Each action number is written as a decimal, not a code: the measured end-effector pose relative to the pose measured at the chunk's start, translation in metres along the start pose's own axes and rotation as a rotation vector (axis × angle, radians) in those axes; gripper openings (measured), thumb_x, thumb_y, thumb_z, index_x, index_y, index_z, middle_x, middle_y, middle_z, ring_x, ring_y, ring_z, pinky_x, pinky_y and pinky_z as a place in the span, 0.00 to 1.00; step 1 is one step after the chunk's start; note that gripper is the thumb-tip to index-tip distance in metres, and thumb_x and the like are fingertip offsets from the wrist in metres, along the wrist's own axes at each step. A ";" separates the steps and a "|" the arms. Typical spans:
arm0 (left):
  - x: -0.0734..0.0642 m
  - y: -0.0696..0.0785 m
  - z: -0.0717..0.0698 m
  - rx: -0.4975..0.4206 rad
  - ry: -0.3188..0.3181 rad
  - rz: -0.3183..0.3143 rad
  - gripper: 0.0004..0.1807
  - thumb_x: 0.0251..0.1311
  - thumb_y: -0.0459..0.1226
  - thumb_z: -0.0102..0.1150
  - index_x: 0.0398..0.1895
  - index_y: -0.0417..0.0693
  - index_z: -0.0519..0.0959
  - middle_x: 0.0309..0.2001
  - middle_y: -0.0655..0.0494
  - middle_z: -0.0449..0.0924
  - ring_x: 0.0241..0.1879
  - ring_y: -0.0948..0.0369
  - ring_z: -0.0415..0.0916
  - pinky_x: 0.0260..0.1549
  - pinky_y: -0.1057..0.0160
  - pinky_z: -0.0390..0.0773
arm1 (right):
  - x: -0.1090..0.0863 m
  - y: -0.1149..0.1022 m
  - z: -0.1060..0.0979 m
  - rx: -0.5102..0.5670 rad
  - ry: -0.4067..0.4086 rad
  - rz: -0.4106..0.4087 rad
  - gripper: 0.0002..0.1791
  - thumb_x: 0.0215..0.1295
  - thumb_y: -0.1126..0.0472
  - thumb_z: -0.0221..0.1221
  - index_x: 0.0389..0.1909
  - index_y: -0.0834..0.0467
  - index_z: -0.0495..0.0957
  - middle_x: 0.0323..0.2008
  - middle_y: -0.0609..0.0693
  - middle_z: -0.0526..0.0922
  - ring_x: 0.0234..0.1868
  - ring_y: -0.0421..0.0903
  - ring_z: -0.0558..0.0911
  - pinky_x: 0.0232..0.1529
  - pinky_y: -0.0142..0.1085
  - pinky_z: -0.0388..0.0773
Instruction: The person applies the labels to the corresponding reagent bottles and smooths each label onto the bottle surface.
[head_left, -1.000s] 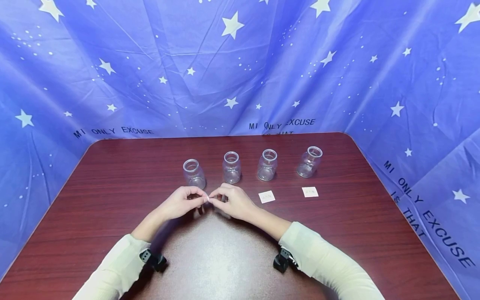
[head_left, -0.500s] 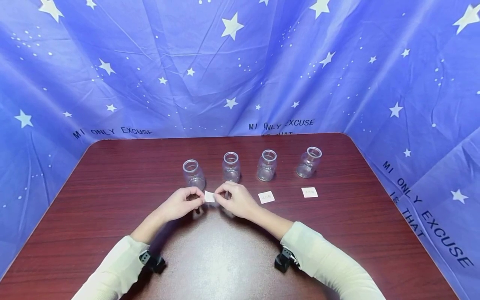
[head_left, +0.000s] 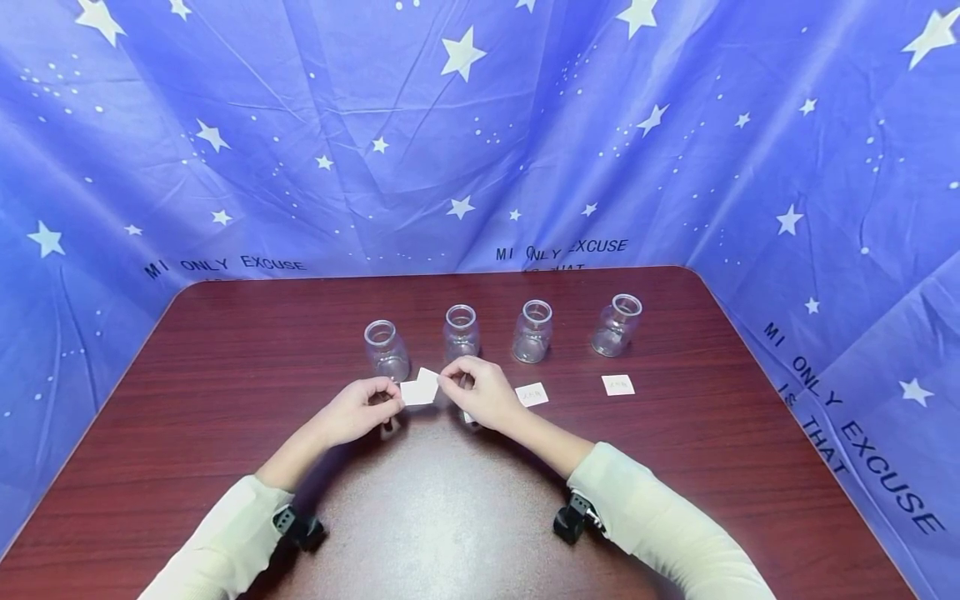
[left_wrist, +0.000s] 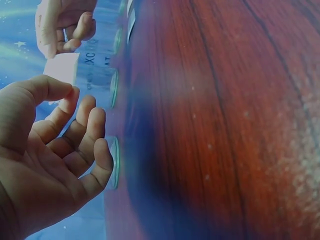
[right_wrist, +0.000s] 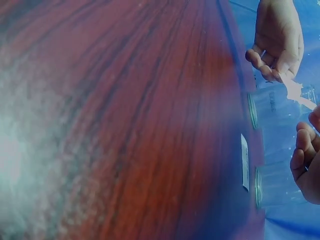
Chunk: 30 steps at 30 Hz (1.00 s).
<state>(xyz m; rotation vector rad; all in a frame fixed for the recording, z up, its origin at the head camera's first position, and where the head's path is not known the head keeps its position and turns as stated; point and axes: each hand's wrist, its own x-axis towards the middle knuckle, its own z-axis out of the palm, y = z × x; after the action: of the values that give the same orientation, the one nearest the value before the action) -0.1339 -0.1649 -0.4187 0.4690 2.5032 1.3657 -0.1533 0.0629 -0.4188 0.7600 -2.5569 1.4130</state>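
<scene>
Between my two hands is a small white paper label [head_left: 417,392], which looks like two overlapping layers set at an angle. My left hand [head_left: 358,408] pinches its left edge with thumb and forefinger, other fingers loosely bent. At the upper right corner, the thumb and forefinger of my right hand [head_left: 483,393] pinch the raised piece. In the right wrist view the white paper [right_wrist: 294,93] looks bent between the hands. Just behind stand the leftmost glass jar [head_left: 387,360] and a second jar [head_left: 461,337]. Part of another white label [head_left: 468,417] shows under my right hand.
Two more clear glass jars, a third one [head_left: 532,337] and the rightmost one [head_left: 617,329], continue the row. Before them lie a marked white label [head_left: 532,394] and another label [head_left: 618,385]. The dark red wooden table [head_left: 262,333] meets a blue star curtain [head_left: 390,192] behind.
My right hand has drawn away from the left, to the right and slightly up. The white paper between them, almost hidden at first, has come into view and now shows two angled pieces.
</scene>
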 end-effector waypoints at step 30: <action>-0.012 -0.004 -0.004 0.250 0.023 -0.123 0.04 0.54 0.35 0.54 0.24 0.46 0.76 0.16 0.61 0.73 0.17 0.66 0.65 0.19 0.69 0.65 | -0.004 0.008 -0.007 -0.022 0.041 -0.023 0.03 0.58 0.63 0.60 0.28 0.57 0.81 0.22 0.47 0.77 0.23 0.35 0.71 0.25 0.26 0.71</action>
<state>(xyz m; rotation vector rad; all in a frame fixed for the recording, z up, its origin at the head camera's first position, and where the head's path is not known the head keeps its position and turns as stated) -0.1248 -0.1743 -0.4195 0.3409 2.6856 1.0254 -0.1545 0.0730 -0.4221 0.7472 -2.5203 1.3764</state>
